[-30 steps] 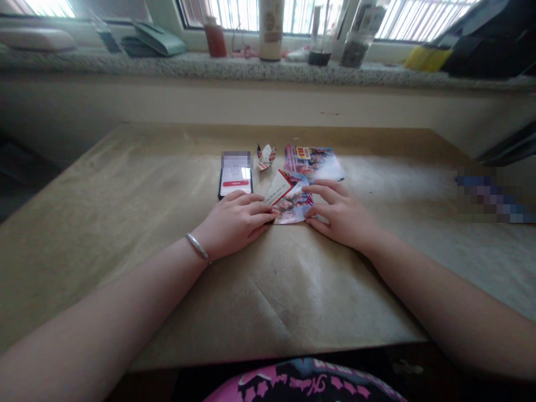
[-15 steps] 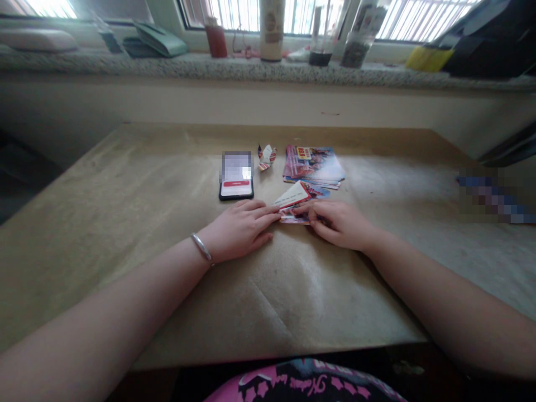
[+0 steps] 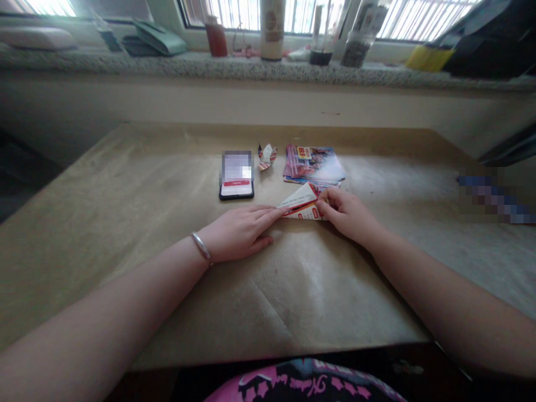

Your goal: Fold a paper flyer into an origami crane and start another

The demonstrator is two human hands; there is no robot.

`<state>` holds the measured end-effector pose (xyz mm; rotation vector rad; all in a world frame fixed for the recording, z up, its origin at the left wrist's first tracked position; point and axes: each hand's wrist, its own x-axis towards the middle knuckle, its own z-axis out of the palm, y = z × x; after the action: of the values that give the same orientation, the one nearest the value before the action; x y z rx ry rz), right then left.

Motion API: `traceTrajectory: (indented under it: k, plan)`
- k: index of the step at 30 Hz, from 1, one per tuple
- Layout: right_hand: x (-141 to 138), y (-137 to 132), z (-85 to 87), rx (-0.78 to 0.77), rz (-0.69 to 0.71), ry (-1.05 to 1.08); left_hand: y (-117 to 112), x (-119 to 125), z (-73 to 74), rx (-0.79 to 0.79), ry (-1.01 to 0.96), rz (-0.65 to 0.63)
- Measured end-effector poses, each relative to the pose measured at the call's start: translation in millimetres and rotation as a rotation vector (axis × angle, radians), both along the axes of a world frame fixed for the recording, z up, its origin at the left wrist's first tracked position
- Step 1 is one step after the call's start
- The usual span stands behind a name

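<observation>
A printed paper sheet (image 3: 299,204), folded so two white flaps with red edges meet along a slanting line, lies on the table in front of me. My left hand (image 3: 245,230) rests flat with fingers stretched out, its fingertips pressing the sheet's pointed left end. At the sheet's right end my right hand (image 3: 345,212) is closed, thumb and fingers pinching the edge of the lower flap. Part of the right end is hidden behind those fingers.
Beyond my hands lie a phone (image 3: 237,190) with a lit screen, a small folded-paper piece (image 3: 267,157) and a stack of printed leaflets (image 3: 316,164). A blurred bluish strip (image 3: 496,200) is at the far right. Bottles (image 3: 272,30) stand on the stone windowsill (image 3: 234,68).
My right hand has folded the sheet's lower part over, so a white printed flap now covers the colourful picture side. The left hand has barely moved.
</observation>
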<state>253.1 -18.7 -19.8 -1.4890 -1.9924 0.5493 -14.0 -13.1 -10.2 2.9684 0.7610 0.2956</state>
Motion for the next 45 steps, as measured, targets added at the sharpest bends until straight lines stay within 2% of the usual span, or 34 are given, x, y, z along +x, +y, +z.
traceTrajectory:
  k: [8, 19, 27, 34, 38, 41, 45]
  plan:
    - [3.3, 4.4, -4.5, -0.029, -0.063, -0.093, -0.1, 0.2, -1.5, -0.041, 0.042, 0.011]
    - [-4.5, 5.2, -4.6, 0.128, -0.028, -0.384, -2.6, 4.7, -6.9, 0.107, 0.024, 0.016]
    - [-4.8, 9.4, -3.6, 0.067, -0.042, -0.405, -4.0, 6.4, -6.5, 0.166, 0.006, 0.007]
    - [6.8, 10.3, -2.5, 0.033, -0.002, -0.35, -2.7, 4.9, -2.6, 0.088, -0.05, -0.005]
    - [11.2, 6.6, 0.2, 0.008, -0.028, -0.33, -1.6, 4.1, -4.7, 0.115, -0.05, -0.043]
    - [10.1, 2.4, 2.5, 0.112, -0.047, -0.358, -1.0, 3.3, -5.5, 0.14, -0.054, -0.06]
    - [3.7, -3.6, 8.2, 0.432, -0.033, -0.451, -0.3, 1.8, -4.3, 0.155, -0.061, -0.083]
